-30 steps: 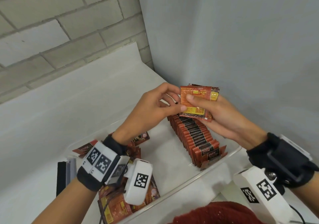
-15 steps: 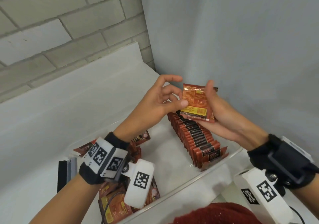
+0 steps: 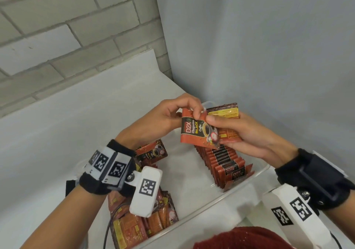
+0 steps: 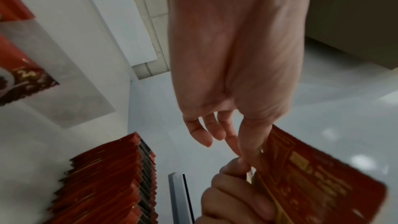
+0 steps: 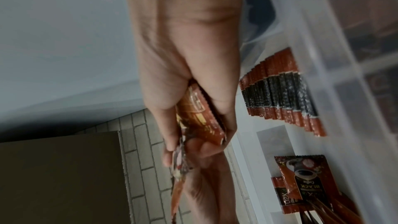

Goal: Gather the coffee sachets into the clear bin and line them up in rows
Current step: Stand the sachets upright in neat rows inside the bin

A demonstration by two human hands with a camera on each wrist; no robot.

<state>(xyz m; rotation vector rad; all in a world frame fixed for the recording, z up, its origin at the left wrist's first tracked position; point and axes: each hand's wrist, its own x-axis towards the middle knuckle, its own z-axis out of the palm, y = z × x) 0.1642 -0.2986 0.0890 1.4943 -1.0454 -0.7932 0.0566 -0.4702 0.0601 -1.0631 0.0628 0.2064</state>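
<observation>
**Both hands hold sachets above the bin**

While both hands are raised over the clear bin (image 3: 255, 177), the left hand (image 3: 163, 122) pinches the top edge of one sachet (image 3: 197, 131) between thumb and fingers, with the wrist bent and the other fingers loosely curled. The right hand (image 3: 249, 135) lies palm up beside it and grips a small stack of sachets (image 3: 228, 112), the thumb pressing across the front one. The two hands touch at the sachets.

On the front sachet I can read "D2X", "BLACK" and "Coffee", next to a picture of a dark cup. The back sachet shows a yellow panel with small text, too small to read.

Inside the bin, a row of sachets (image 3: 224, 164) stands on edge along the right side, and "D2X" is printed on the nearest ones. Loose sachets (image 3: 138, 223) lie in a heap at the left end, partly under the left wrist. The bin stands on a white table (image 3: 57, 133) in a corner, with a brick wall (image 3: 67, 27) behind.
</observation>
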